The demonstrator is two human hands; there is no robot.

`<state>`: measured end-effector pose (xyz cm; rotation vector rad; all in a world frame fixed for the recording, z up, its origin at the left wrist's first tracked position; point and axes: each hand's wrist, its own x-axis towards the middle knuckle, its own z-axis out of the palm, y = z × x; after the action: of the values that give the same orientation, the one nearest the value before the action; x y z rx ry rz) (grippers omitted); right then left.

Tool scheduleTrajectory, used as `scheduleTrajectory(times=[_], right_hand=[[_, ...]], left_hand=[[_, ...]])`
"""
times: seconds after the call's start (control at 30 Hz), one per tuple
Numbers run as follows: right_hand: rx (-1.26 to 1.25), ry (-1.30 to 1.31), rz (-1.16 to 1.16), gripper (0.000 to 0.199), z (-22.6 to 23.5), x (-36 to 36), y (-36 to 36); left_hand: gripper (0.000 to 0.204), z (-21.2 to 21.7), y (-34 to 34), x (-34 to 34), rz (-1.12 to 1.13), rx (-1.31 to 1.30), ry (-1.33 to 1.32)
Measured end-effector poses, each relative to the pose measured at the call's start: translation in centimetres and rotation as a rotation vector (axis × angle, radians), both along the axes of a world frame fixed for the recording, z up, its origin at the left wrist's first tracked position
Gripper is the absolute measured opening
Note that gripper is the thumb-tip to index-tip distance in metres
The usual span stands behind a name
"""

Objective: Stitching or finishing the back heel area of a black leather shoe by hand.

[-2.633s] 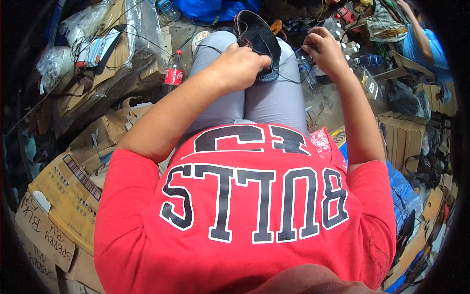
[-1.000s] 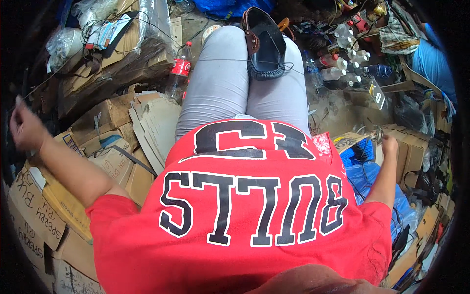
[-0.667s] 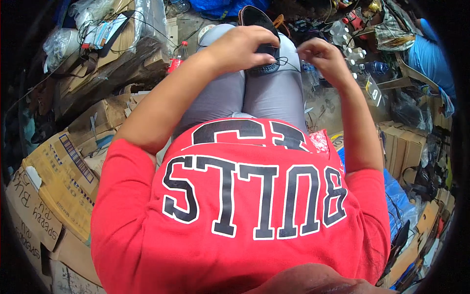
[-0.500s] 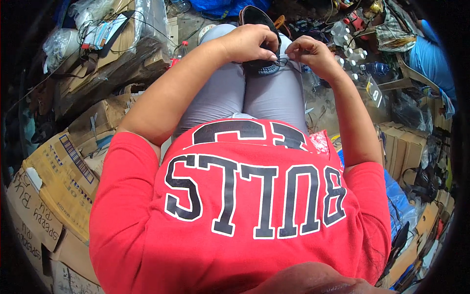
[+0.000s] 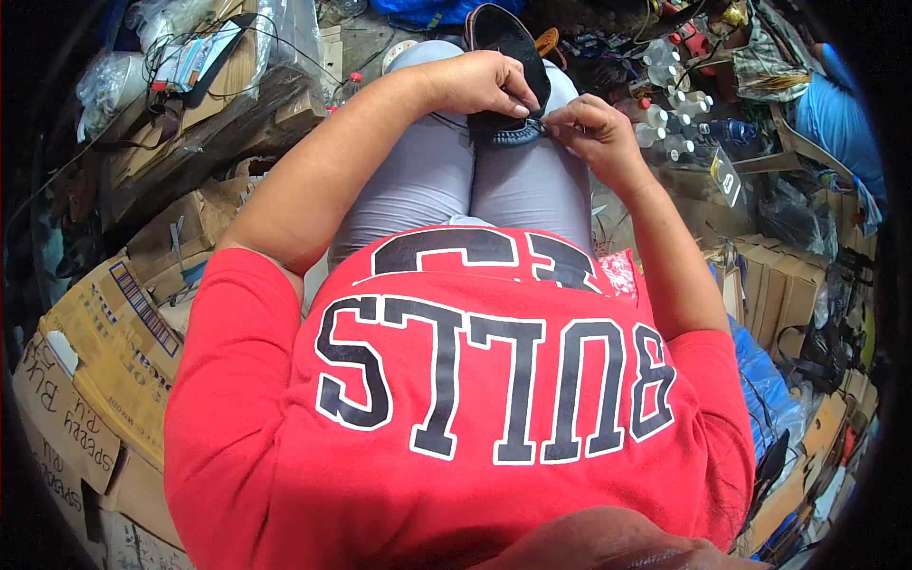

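A black shoe with a light-edged rim lies across my lap, its opening facing up. Bluish-grey ridged stitching runs round its near end. From the left, my left hand reaches over the shoe, thumb and fingers closed on its edge beside the stitching. My right hand is at the shoe's right side, thumb and forefinger pinched close to the left fingertips. What the right fingers hold is too small to make out. Grey trousers cover my legs under the shoe.
On the left, flattened cardboard boxes and plastic-wrapped stacks are piled up. Several plastic bottles stand beyond my right hand. A red-capped bottle is near my left knee. Blue plastic sheeting and more cardboard lie at right.
My right hand has moved left and slightly down, closer to my left fingertips. A thin dark cord seen between the hands earlier is now hard to see.
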<state>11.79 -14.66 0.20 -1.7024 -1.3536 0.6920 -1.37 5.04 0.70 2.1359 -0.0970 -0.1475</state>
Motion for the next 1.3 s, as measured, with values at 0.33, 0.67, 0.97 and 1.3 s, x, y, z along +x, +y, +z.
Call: scheduleTrajectory(times=[0.33, 0.67, 0.97, 1.3], right_hand=[[-0.167, -0.835, 0.241, 0.023, 5.2, -2.6, 1.0], [-0.218, -0.589, 0.239, 0.019, 3.5, -0.9, 2.7], [-0.181, -0.068, 0.013, 0.022, 2.4, -0.5, 1.3], [0.368, 1.113, 0.269, 0.057, 8.3, 9.8, -11.2]], left_hand=[[0.031, 1.5, -0.4, -0.4, -0.104, 0.146, 0.045], [0.028, -1.0, 0.5, 0.7, 0.127, 0.104, -0.104], [0.041, 0.5, -4.0, -5.3, 0.558, 0.391, -0.294], [0.041, 4.8, 5.3, -16.0, 0.752, 0.203, 0.235]])
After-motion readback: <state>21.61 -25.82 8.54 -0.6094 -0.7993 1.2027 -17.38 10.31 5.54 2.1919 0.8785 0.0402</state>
